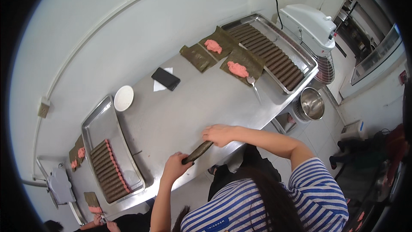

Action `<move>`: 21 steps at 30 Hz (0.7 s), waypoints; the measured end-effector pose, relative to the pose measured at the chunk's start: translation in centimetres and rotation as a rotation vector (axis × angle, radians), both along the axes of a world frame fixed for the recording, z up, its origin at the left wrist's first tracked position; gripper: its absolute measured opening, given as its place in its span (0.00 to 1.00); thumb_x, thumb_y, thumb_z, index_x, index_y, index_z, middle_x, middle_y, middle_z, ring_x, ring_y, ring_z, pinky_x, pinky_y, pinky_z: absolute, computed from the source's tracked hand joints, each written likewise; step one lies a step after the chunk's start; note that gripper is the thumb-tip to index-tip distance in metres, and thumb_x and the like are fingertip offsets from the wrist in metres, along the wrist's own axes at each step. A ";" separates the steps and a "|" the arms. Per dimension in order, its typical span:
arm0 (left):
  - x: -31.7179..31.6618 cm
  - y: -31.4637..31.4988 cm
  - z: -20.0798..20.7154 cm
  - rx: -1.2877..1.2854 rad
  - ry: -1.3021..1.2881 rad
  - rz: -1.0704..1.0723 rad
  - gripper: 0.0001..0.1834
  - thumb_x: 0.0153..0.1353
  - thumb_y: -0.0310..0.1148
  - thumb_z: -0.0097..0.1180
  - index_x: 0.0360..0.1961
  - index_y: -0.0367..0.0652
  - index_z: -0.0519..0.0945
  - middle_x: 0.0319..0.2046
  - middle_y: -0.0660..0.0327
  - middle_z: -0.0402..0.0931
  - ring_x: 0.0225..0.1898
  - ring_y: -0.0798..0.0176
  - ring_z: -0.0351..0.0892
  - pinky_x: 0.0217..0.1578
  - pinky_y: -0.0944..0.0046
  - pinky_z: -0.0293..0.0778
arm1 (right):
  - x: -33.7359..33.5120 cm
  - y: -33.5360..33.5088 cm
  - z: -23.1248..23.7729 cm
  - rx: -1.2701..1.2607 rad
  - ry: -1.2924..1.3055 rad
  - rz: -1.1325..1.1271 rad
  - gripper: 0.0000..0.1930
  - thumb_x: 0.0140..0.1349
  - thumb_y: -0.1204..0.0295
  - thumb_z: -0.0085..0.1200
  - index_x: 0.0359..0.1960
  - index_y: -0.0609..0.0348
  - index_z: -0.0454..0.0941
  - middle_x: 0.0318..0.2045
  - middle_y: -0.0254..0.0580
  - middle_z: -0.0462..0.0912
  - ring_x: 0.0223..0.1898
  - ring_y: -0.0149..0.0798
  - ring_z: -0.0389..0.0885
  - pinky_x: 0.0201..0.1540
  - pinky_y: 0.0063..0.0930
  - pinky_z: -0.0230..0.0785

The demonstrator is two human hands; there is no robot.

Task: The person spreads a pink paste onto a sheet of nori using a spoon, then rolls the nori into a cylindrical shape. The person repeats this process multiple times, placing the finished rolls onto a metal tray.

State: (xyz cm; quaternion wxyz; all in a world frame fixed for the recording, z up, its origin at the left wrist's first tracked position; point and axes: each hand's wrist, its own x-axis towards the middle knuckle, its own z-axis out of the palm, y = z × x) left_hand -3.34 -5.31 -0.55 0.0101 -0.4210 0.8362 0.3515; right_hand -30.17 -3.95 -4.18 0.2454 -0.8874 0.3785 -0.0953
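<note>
A dark green seaweed roll (198, 151) lies slantwise on the steel table (180, 111) near its front edge. My left hand (175, 166) is closed on the roll's lower end. My right hand (219, 134) presses on its upper end with the fingers curled over it. Only the middle of the roll shows between the hands. To the left, a steel tray (101, 124) holds a row of finished rolls (107, 169) with pink filling at their ends.
Seaweed sheets with pink paste (237, 68) and a spoon (253, 83) lie at the far right beside a second tray of rolls (270, 53). A phone (165, 78), a white bowl (123, 98), a mixer (311, 25) and a metal bowl (312, 103) are nearby. Another person's hands (99, 221) work at the lower left.
</note>
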 end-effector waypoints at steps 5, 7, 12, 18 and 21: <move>-13.8 -5.8 1.6 -0.080 0.059 -0.142 0.18 0.49 0.35 0.64 0.42 0.41 0.82 0.32 0.53 0.80 0.36 0.52 0.80 0.40 0.57 0.75 | -13.6 -2.7 2.6 -0.103 0.116 -0.143 0.14 0.40 0.79 0.55 0.34 0.61 0.77 0.38 0.45 0.76 0.46 0.49 0.74 0.48 0.39 0.70; -19.7 -8.3 2.1 -0.111 0.051 -0.195 0.19 0.50 0.36 0.64 0.43 0.42 0.81 0.33 0.53 0.80 0.37 0.52 0.80 0.41 0.57 0.75 | -19.4 -4.3 3.9 -0.108 0.123 -0.193 0.14 0.41 0.78 0.55 0.34 0.60 0.77 0.37 0.45 0.76 0.46 0.49 0.75 0.48 0.40 0.71; -35.0 -15.3 3.5 -0.245 0.030 -0.220 0.19 0.49 0.36 0.63 0.44 0.43 0.81 0.36 0.52 0.80 0.40 0.49 0.79 0.42 0.54 0.75 | -34.0 -10.6 6.1 -0.270 0.170 -0.240 0.15 0.40 0.77 0.55 0.35 0.60 0.74 0.34 0.44 0.74 0.43 0.48 0.74 0.44 0.40 0.71; -48.1 -25.3 3.5 -0.488 -0.064 -0.210 0.21 0.50 0.37 0.61 0.47 0.46 0.79 0.40 0.53 0.79 0.44 0.48 0.78 0.45 0.52 0.74 | -46.9 -21.0 6.4 -0.321 0.163 -0.315 0.13 0.43 0.78 0.53 0.34 0.59 0.78 0.37 0.44 0.77 0.45 0.49 0.75 0.47 0.41 0.71; -53.4 -30.3 2.8 -0.538 -0.075 -0.191 0.21 0.51 0.37 0.60 0.47 0.46 0.79 0.41 0.52 0.79 0.45 0.47 0.78 0.46 0.51 0.74 | -51.7 -26.0 5.4 -0.341 0.175 -0.388 0.13 0.46 0.79 0.52 0.36 0.58 0.79 0.39 0.42 0.77 0.47 0.48 0.75 0.48 0.41 0.70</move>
